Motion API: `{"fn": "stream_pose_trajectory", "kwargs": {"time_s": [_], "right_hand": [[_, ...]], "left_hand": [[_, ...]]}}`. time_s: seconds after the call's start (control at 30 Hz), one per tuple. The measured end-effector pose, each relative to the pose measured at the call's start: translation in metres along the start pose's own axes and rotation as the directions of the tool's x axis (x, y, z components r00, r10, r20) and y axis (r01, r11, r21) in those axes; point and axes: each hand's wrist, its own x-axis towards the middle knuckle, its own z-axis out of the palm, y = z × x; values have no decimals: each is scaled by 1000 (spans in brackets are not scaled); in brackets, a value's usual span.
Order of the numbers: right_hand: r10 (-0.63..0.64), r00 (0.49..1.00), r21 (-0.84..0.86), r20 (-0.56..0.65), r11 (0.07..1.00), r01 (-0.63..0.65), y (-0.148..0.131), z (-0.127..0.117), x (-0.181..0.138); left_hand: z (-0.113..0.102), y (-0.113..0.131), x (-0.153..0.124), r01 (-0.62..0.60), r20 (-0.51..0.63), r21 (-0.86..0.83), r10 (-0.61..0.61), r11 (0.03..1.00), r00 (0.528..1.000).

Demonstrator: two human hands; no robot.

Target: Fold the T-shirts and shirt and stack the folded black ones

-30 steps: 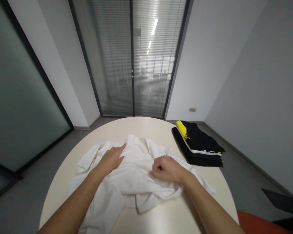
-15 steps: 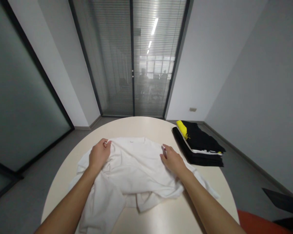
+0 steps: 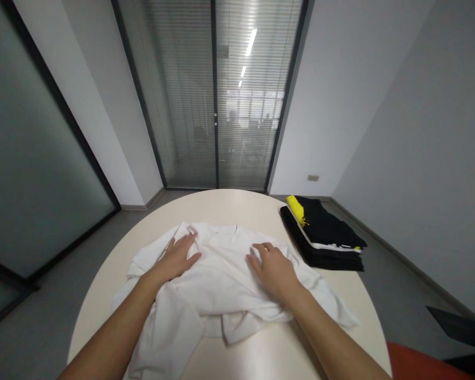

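Observation:
A white long-sleeved shirt (image 3: 221,279) lies spread and creased on the round table (image 3: 237,203), its collar toward the far side. On the upper left part of the shirt rests my left hand (image 3: 178,257), fingers stretched out and thumb apart. My right hand (image 3: 275,268) lies on the right side of the cloth, fingers spread and slightly bent, holding nothing. One sleeve hangs down the left front of the table, and the other reaches out to the right beneath my right forearm. The shirt's lower part is bunched near the middle.
A stack of folded dark clothes (image 3: 328,227), with a yellow patch on the top one, sits at the table's right edge. Beyond the table stand a glass partition with blinds (image 3: 217,95) and grey walls. A red chair seat (image 3: 419,361) shows at lower right.
My left hand has let go of the shirt's shoulder edge, moved right and flattened onto the cloth. My right hand has shifted slightly left and nearer. The shoulders now lie flatter.

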Motion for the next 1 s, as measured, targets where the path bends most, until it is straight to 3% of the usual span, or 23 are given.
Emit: {"fn": "stream_pose_trajectory", "kwargs": {"time_s": [0.13,0.27,0.47,0.6,0.73,0.83,0.9,1.0], "right_hand": [[15,989,-12,144,1000,-13,-17,10,-9],[108,963,-15,246,994,-107,-10,16,1],[118,965,-10,234,993,-119,10,23,28],[101,984,-10,146,995,-100,15,32,39],[61,994,14,92,998,-63,20,35,43],[-53,999,67,5,996,52,18,26,37],[-209,976,146,-62,965,216,11,15,27],[-532,846,302,-47,799,519,-7,-2,8]], "left_hand": [[4,-6,3,1,66,25,-3,1000,998],[-4,-12,6,-13,33,32,12,999,999],[-38,11,-7,-25,-77,-40,21,999,997],[-47,32,-19,-65,85,-106,74,992,994],[-36,37,-22,-107,224,-25,110,994,968],[-25,35,-17,-91,243,18,84,996,966],[-21,33,-10,-67,208,24,61,997,976],[-16,28,-3,-50,130,25,46,998,990]]}}
